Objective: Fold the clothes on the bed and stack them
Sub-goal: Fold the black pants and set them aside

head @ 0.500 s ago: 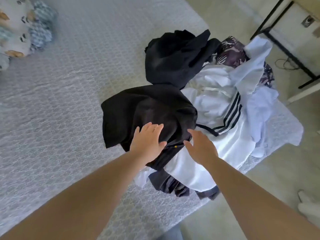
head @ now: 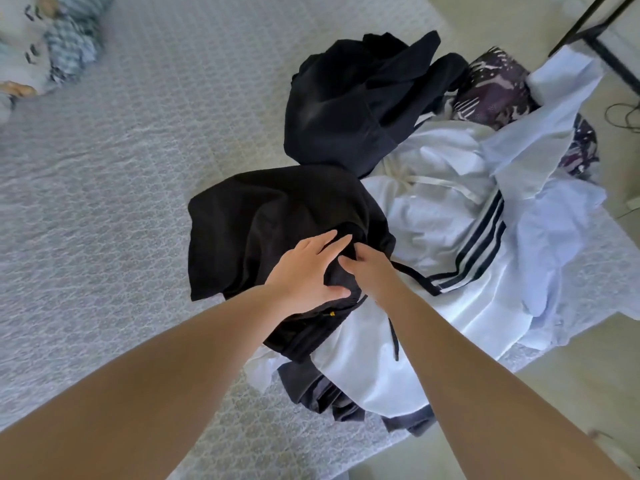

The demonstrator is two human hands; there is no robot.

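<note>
A heap of unfolded clothes lies at the bed's right corner. On its near left side sits a crumpled black garment [head: 263, 220]. My left hand [head: 308, 271] rests flat on it with fingers spread. My right hand [head: 370, 271] digs its fingers into a fold of the same black garment, right beside the left hand. Behind lies a second black garment [head: 353, 102]. A white garment with dark stripes [head: 450, 237] spreads under and to the right. A light blue shirt [head: 547, 209] and a purple patterned piece [head: 495, 88] lie at the far right.
The grey patterned bedspread [head: 138, 168] stretches to the left. Patterned pillows or bedding [head: 52, 46] sit at the far left corner. A dark grey garment [head: 329, 393] hangs at the bed's near edge. A black metal frame [head: 595, 43] and a cable stand on the floor at the right.
Both hands moved forward onto the black garment. The right hand went from hovering open to pushing its fingers into the fabric beside the left hand.
</note>
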